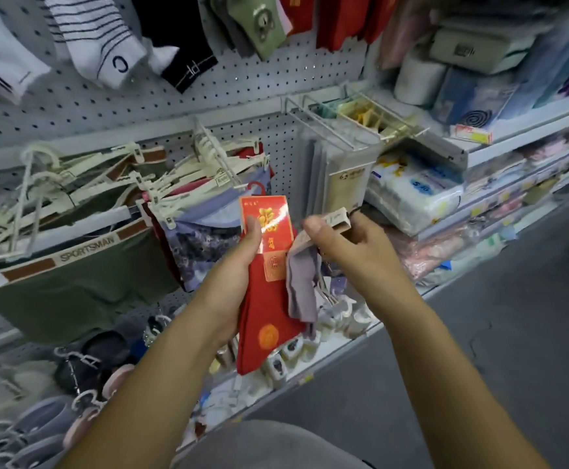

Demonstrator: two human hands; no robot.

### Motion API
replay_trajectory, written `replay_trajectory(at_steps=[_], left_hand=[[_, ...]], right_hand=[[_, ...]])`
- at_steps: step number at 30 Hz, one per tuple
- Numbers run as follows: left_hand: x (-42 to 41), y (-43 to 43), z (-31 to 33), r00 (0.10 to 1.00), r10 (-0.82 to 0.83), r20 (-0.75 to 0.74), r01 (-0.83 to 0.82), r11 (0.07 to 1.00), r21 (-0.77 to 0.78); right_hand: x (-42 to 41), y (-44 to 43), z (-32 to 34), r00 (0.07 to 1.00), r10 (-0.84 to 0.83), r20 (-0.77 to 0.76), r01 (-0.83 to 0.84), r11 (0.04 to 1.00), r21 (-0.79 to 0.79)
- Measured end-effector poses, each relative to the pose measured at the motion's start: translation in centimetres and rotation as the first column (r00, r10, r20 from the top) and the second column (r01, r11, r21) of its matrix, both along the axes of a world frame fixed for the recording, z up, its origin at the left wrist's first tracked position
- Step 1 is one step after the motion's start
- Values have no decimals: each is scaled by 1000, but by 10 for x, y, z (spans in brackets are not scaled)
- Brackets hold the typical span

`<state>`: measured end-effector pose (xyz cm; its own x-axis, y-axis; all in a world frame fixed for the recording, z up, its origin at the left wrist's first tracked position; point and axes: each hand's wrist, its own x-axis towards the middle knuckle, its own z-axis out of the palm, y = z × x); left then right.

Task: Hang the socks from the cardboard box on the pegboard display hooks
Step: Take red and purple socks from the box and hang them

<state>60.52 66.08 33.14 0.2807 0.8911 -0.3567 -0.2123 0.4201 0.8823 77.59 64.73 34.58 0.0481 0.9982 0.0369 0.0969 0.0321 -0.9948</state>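
Left grip (249, 252) clamped on red socks (266, 319), right grip (354, 245) pinching grey socks (301, 282), both in mid-air before the shelf (361, 333).
Both pairs look light and limp; only the card headers (273, 211) seem stiff, so hold there, just under the hook (257, 188). Red pair's long axis runs upright, hook end up, toes down; grey pair droops from its header. Pegboard (174, 96) lies beyond.
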Motion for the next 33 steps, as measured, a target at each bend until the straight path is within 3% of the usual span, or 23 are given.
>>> replay_trajectory(at_steps=[7,11,16,24,29,33], left_hand=[[1,39,-1,998,63,2,-63,994,89],[16,47,3,996,88,-25,-85,992,96],[46,60,2,987,152,-54,-142,978,149],[90,79,10,946,321,-43,-310,937,163],[112,77,19,945,320,-63,-293,919,265],[119,81,33,891,449,-67,-406,855,323]], right_hand=[[-4,46,-6,981,-18,-191,32,997,70],[3,72,-4,994,-69,-90,81,988,131],[28,110,-3,1000,15,25,-18,994,112],[83,149,5,979,200,-30,-201,979,-17],[97,165,16,978,206,-34,-200,973,117],[94,178,29,978,208,-27,-199,961,194]])
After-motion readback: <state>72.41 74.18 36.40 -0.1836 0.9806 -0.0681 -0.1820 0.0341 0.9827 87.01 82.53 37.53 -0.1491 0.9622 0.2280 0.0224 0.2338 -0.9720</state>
